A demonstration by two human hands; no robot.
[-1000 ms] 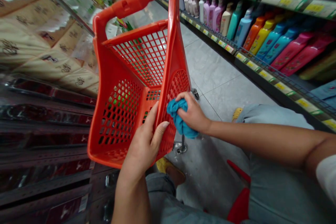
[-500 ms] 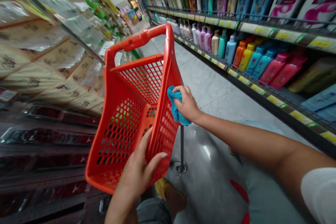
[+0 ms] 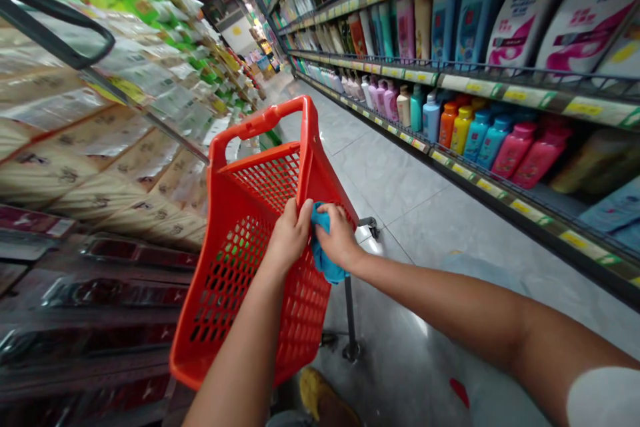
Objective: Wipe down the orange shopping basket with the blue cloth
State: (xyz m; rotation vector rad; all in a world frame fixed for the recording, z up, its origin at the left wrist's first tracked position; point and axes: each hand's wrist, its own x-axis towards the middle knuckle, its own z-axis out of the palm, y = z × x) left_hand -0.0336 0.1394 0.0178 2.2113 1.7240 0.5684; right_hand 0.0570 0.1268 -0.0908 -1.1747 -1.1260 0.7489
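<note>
1. The right hand is closed around a bunched blue cloth; the palm is out of sight and the fingertips are partly lost in the folds.
2. The left hand is partly curled at the near-side upper rim of a red plastic shopping basket, its thumb just beside the cloth. How firmly it grips cannot be told.
3. The cloth lies against the outside of the basket's right wall, which it and the right hand partly cover.
4. The basket tilts; the left forearm hides part of its inside and lower edge. Its red handle rises at the far end.
5. Below the basket, a grey metal leg and a caster show; the rest of the frame is hidden.
6. A yellow shoe is cut off at the near edge, near a blurred trouser leg.
7. Left are beige wrapped packs and dark boxes, their print unreadable.
8. Right, beyond the grey tiled floor, shelves hold coloured bottles, cropped at the picture's edge.
</note>
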